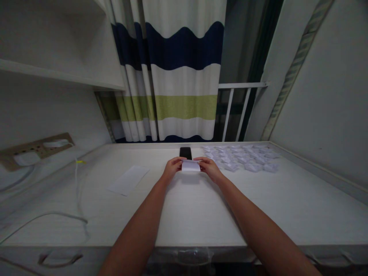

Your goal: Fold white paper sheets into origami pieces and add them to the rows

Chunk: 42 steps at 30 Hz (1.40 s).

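Between my two hands is a small piece of white folded paper (191,166), held a little above the desk with a fold along its far edge. My left hand (173,167) pinches its left end, and my right hand (208,167) pinches the right end. Just beyond the paper lies a dark phone (185,152), partly covered by the paper and fingers. Several folded white paper pieces (253,167) stand in rows to the right of my right hand. Off to the left, a flat white sheet of paper (128,180) rests on the desk.
The white desk (201,218) reaches back to a striped curtain (186,80) and a white railing (241,86). On the left, a white cable (57,213) crosses the desktop below a wall socket strip (37,151). A shelf (57,74) overhangs the left side.
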Tool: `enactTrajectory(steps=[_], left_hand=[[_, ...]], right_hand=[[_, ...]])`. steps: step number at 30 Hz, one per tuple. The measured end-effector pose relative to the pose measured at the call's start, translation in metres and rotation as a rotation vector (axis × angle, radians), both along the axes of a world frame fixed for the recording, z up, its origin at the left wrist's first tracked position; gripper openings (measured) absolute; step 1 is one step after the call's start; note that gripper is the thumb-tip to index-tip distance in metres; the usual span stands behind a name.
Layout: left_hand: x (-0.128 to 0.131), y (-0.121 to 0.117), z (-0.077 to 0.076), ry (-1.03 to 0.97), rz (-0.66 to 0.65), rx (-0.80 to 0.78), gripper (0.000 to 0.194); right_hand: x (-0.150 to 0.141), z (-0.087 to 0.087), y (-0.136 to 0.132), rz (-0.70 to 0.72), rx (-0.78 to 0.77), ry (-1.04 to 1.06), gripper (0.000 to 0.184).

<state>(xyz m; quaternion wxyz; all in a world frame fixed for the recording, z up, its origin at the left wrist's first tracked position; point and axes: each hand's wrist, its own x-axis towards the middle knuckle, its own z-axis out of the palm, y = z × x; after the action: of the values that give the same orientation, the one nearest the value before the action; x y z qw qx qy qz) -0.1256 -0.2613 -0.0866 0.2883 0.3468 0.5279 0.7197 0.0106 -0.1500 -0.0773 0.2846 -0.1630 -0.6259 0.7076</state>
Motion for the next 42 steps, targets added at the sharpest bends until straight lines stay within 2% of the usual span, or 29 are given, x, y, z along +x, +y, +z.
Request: enactTrajectory(steps=[5,12,19,23,28,32,37,42], left_hand=[[-0.002,-0.001,0.000,-0.003,-0.005,0.005,0.022],[0.004,-0.004,0.004,0.041,-0.045,-0.032,0.031],[0.007,-0.007,0.007,0.168,0.026,-0.033,0.055],[0.004,-0.006,0.006,0.237,0.007,-0.028,0.066],[0.001,-0.003,0.001,0.266,-0.019,0.000,0.072],[0.004,-0.002,0.002,0.310,-0.031,0.006,0.069],[0.013,-0.001,0.006,0.402,-0.031,-0.036,0.062],[0.012,0.000,0.006,0.418,0.054,-0.029,0.046]], right_hand=[[0.002,0.001,-0.002,0.031,0.029,0.006,0.021],[0.001,0.002,-0.002,0.009,0.026,-0.001,0.020],[0.001,0.001,-0.002,0.002,0.059,0.006,0.017],[-0.001,0.000,-0.001,-0.065,0.083,0.028,0.020],[-0.001,-0.001,-0.001,-0.027,0.120,0.012,0.020],[-0.005,-0.004,0.001,-0.010,0.158,0.018,0.020],[-0.011,-0.010,0.003,-0.056,0.330,0.018,0.024],[-0.013,-0.012,0.005,-0.079,0.344,0.053,0.021]])
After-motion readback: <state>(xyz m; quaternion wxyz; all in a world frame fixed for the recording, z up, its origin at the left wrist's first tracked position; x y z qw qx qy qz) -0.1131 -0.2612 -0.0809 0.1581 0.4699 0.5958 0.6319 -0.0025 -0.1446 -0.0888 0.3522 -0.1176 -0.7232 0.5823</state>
